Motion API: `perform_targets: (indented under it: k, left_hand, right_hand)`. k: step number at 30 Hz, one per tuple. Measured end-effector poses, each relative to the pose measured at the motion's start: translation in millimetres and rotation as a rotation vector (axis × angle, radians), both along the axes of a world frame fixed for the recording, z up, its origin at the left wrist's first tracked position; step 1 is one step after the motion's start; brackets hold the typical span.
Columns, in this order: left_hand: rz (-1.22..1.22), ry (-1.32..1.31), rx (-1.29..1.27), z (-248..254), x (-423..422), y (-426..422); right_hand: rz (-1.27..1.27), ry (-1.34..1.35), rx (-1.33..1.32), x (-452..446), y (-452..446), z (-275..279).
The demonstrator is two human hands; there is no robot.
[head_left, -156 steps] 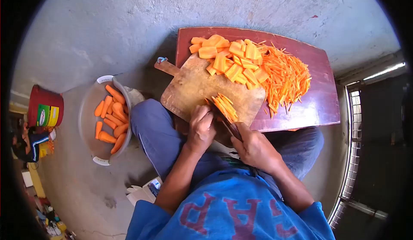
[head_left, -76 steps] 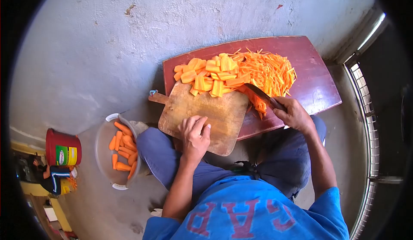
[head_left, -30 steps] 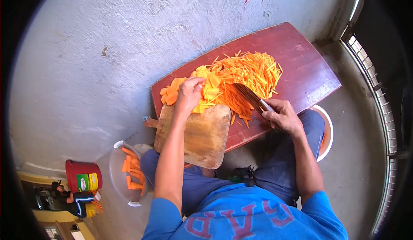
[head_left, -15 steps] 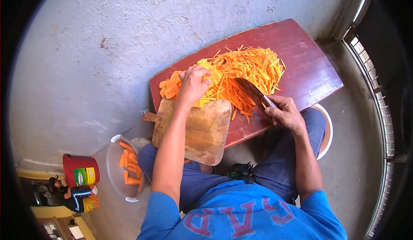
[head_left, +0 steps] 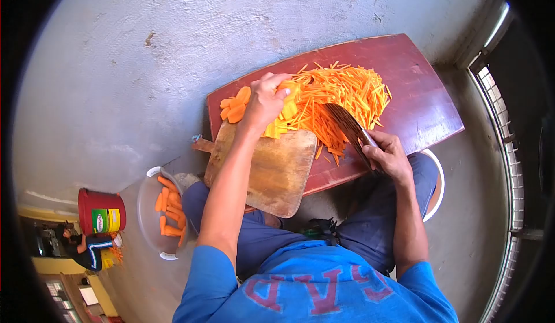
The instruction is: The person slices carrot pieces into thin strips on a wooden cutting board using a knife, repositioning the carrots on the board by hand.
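Note:
My right hand (head_left: 390, 155) grips a broad, dark-bladed knife (head_left: 347, 125) by its handle. The blade lies against the near edge of a heap of orange carrot strips (head_left: 352, 89). At the far edge of the wooden chopping board (head_left: 266, 175), my left hand (head_left: 267, 98) is closed around yellow-orange carrot slices (head_left: 291, 96), its fingertips partly hidden. Cut yellow pieces (head_left: 276, 131) lie below that hand on the board's edge. To its left is a small group of thick orange carrot slices (head_left: 236, 104).
The red table (head_left: 425, 100) stands against a rough pale wall (head_left: 144, 80). Whole peeled carrots (head_left: 171, 207) fill a clear tub (head_left: 149, 224) at floor level on the left. Behind it are a red bucket (head_left: 101, 210) and another person (head_left: 87, 248). A white-rimmed basin (head_left: 440, 190) sits by my right knee.
My left hand has shifted slightly up and right, with yellow slices showing beside its thumb. More of the orange slices' left group is separated from it. The knife stays beside the strips.

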State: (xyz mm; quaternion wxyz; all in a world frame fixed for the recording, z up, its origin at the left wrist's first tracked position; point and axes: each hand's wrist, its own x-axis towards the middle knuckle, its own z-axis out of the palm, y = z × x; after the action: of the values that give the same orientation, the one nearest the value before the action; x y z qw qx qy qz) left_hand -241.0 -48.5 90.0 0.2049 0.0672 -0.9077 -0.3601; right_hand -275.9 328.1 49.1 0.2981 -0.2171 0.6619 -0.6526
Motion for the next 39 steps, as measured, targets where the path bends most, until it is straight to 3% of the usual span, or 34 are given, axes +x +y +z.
perform_targets:
  k: [1, 2, 5, 6, 9, 12, 13, 15, 18, 27, 30, 33, 39]
  left_hand:
    - [0.002, 0.030, 0.092, 6, 4, -7]
    - [-0.001, 0.195, 0.021, 0, 9, -15]
    - [0.121, 0.197, 0.294, -16, 32, -35]
    - [0.108, 0.253, 0.497, -9, 49, -25]
    - [0.109, 0.036, 0.443, -25, 109, -33]
    - [0.126, -0.135, 0.558, -65, 159, -21]
    - [0.165, -0.252, 0.519, -55, 171, -9]
    - [0.132, -0.117, 0.281, -66, 187, 0]
    - [0.214, -0.058, 0.338, -59, 201, 8]
    - [0.107, -0.038, 0.064, -52, 221, 14]
    - [0.108, -0.047, -0.009, -55, 219, 17]
    - [0.145, -0.015, -0.039, -56, 214, 19]
    - [0.232, 0.021, -0.156, -70, 201, 19]
  right_hand:
    - [-0.009, 0.006, 0.001, 0, -1, 0]
    - [-0.011, -0.001, 0.009, 0, -1, 0]
    - [-0.018, 0.013, 0.020, 1, 1, -1]
    - [-0.021, 0.036, 0.015, 1, 0, -4]
    - [-0.031, 0.063, -0.014, 10, 1, 2]
    - [-0.012, 0.047, -0.004, 28, -2, 24]
    - [0.034, 0.058, 0.018, 35, -6, 32]
    - [0.141, 0.039, 0.100, 51, -22, 46]
    - [0.262, 0.070, 0.197, 77, -54, 53]
    - [0.372, 0.340, 0.343, 102, -107, 61]
    - [0.375, 0.161, 0.348, 108, -112, 63]
    - [0.336, -0.053, 0.187, 100, -110, 53]
    - [0.236, -0.149, -0.085, 90, -107, 11]
